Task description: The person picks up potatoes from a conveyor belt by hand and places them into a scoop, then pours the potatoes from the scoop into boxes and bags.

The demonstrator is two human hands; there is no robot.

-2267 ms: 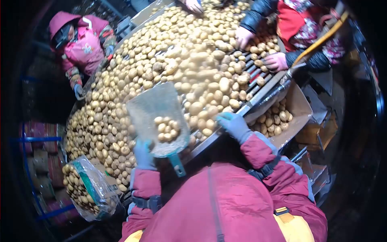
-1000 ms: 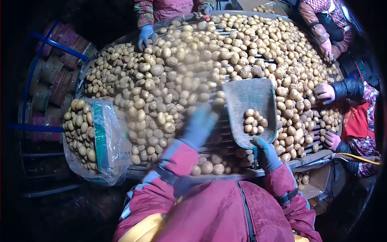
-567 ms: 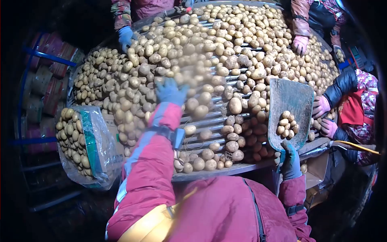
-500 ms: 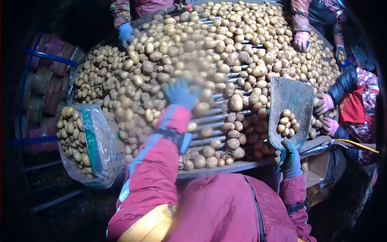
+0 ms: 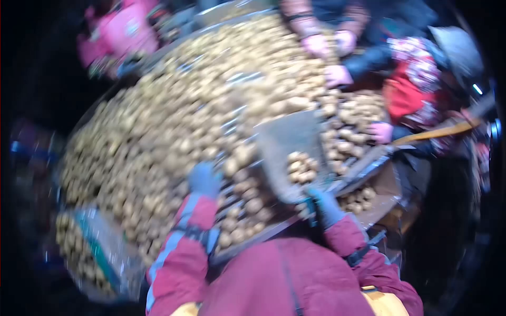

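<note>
**Sorting potatoes, scoop part-loaded**

Frame blurred. Right hand (image 5: 325, 206) fingers wrapped on the scoop (image 5: 287, 152) handle; small potatoes (image 5: 300, 167) sit just beyond them in the pan. Left hand (image 5: 204, 179) rests on the potato pile (image 5: 174, 126), finger spread: can't tell. Judging: picking step; next calls for grabbing another potato. Co-workers' hands (image 5: 337, 76) far side.

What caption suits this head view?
Right hand holds a scoop of potatoes; left hand reaches into the pile.

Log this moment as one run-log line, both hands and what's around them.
left hand: on potatoes on sorting table | right hand: gripping scoop holding a few potatoes | others' hands at far edge | frame blurred
</note>
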